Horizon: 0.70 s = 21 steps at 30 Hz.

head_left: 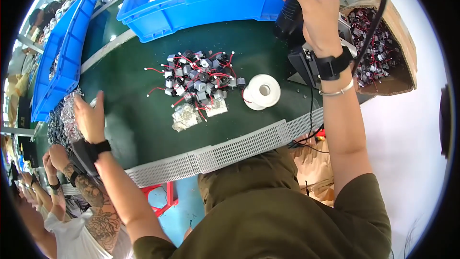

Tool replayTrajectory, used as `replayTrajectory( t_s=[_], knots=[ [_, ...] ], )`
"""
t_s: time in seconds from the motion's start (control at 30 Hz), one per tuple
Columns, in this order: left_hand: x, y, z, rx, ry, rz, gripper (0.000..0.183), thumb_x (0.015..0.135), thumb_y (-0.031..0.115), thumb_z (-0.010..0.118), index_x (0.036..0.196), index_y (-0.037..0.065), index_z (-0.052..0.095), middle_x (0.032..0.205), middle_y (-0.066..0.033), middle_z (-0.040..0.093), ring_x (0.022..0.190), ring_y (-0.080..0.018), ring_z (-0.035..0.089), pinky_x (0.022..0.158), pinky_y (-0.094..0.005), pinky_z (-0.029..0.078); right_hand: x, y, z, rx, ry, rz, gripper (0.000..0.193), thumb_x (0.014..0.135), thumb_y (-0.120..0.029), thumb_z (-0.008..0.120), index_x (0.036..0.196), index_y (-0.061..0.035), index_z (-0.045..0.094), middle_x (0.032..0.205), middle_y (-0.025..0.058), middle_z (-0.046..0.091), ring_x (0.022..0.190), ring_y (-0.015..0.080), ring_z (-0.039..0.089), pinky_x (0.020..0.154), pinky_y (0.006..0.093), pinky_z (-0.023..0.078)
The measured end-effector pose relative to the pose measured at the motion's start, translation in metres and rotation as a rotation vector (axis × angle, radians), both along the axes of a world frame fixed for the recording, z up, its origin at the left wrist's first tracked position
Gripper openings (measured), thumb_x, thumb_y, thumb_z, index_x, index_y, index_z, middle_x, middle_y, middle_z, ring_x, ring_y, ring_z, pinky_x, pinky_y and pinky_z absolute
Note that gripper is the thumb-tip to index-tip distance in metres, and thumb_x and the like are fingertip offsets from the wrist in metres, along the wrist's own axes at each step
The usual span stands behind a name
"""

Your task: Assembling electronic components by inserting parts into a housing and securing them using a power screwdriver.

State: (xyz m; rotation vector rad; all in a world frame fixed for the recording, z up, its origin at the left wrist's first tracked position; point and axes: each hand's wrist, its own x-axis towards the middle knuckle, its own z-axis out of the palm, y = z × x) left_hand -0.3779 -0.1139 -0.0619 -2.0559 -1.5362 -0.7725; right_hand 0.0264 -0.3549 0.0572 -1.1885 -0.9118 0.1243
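Black cylindrical tool [289,18] sits at one o'clock in the head view, clamped in the grip of the right hand [322,18], while the left hand [91,120] at nine has thumb and fingers apart. If the right arm swung, the black cable [378,17] at two could snag on the wristband [330,68]; a low sweep might scatter the wired parts [199,76] near eleven.

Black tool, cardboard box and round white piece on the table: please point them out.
Black tool [289,19]: head view, lower end.
Cardboard box [395,29]: head view, right wall.
Round white piece [273,92]: head view, top face.
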Motion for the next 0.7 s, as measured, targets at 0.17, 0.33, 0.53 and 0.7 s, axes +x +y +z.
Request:
replayTrajectory(
  t_s=[0.17,0.33,0.53,0.7],
  knots=[
    [0.161,-0.07,0.056,-0.269,-0.048,-0.923,0.026,0.081,0.013,0.064,0.105,0.005,0.066,0.105,-0.0157,0.066,0.098,-0.0327,0.062,0.087,-0.0403,0.048,0.012,0.003,-0.014,0.224,-0.07,0.209,0.02,0.084,-0.013,0.07,0.095,-0.0003,0.058,0.075,0.0034,0.061,0.067,0.0112,0.059,0.06,0.0239,0.047],
    [0.219,-0.024,0.02,-0.888,0.314,-0.968,0.032,0.072,0.017,0.071,0.101,0.003,0.068,0.092,-0.0164,0.068,0.084,-0.0326,0.065,0.075,-0.0393,0.051,-0.011,0.001,0.003,-0.006,-0.025,0.008,0.022,0.084,-0.015,0.07,0.094,-0.0001,0.058,0.074,0.0027,0.061,0.066,0.0108,0.059,0.06,0.0236,0.047],
    [0.218,-0.016,0.035,-0.843,-0.623,-1.012,0.015,0.083,0.012,0.07,0.091,-0.001,0.068,0.087,-0.0076,0.069,0.077,-0.0165,0.064,0.07,-0.03,0.053,0.017,-0.004,-0.015,-0.15,-0.019,0.068,0.06,0.08,-0.018,0.074,0.124,0.0053,0.041,0.116,0.0151,0.054,0.098,0.0215,0.058,0.086,0.034,0.048],
    [0.21,-0.088,0.077,-1.308,-1.398,-1.2,0.009,0.084,0.003,0.068,0.084,0.007,0.061,0.087,-0.0038,0.065,0.077,-0.0116,0.063,0.071,-0.0281,0.055,-0.029,-0.025,-0.039,0.114,-0.608,-0.523,0.053,0.075,-0.004,0.074,0.121,0.0015,0.048,0.102,0.0096,0.056,0.084,0.0161,0.056,0.079,0.0287,0.047]
  ],
)
